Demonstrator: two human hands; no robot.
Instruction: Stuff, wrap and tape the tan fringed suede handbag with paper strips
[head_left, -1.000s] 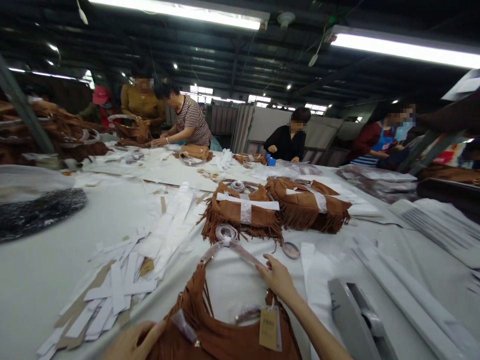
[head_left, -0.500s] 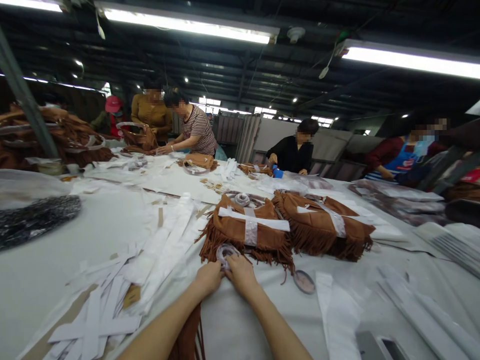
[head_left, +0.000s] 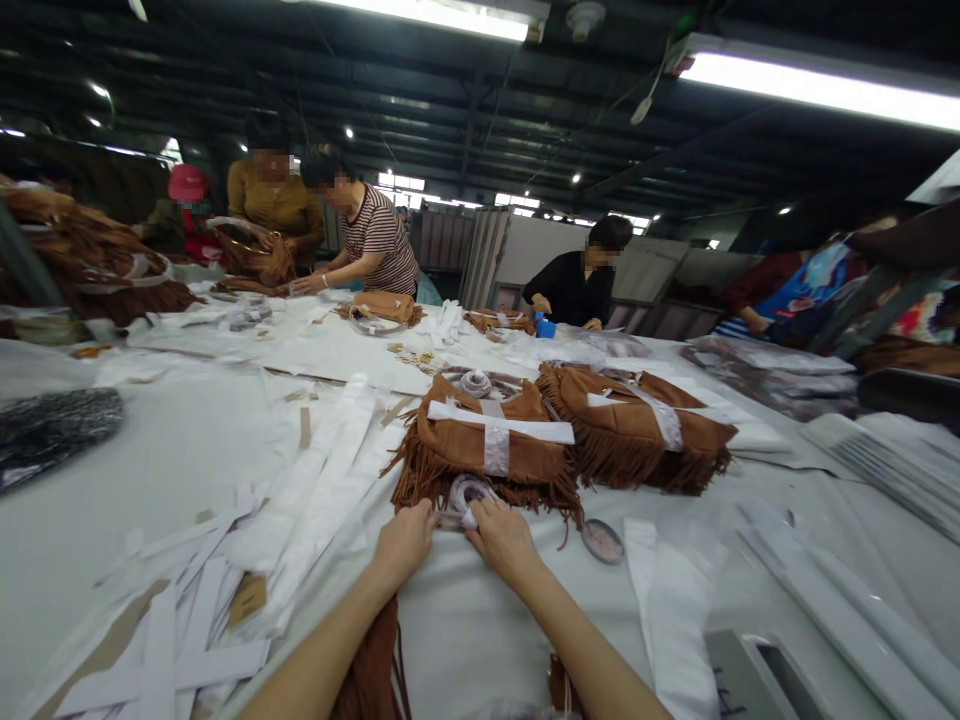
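My left hand (head_left: 405,540) and my right hand (head_left: 504,537) meet on the white table, fingers curled and pinching a coiled, plastic-wrapped strap (head_left: 465,494). The strap belongs to a brown fringed bag (head_left: 379,675) whose body shows only at the bottom edge between my forearms. Just beyond my hands lies another brown fringed bag (head_left: 487,450) banded with white paper strips, and a second banded one (head_left: 637,425) lies to its right. A small tape roll (head_left: 603,540) rests to the right of my right hand.
Loose white paper strips (head_left: 300,510) and cardboard pieces litter the table on the left. A grey tape dispenser (head_left: 757,670) sits at the lower right, with white sheets (head_left: 862,600) beyond. Several other people work at the far side among more brown bags (head_left: 97,270).
My left hand came up from the bag's body and joined my right hand on the coiled strap. Both then stayed there while the view tilted slightly.
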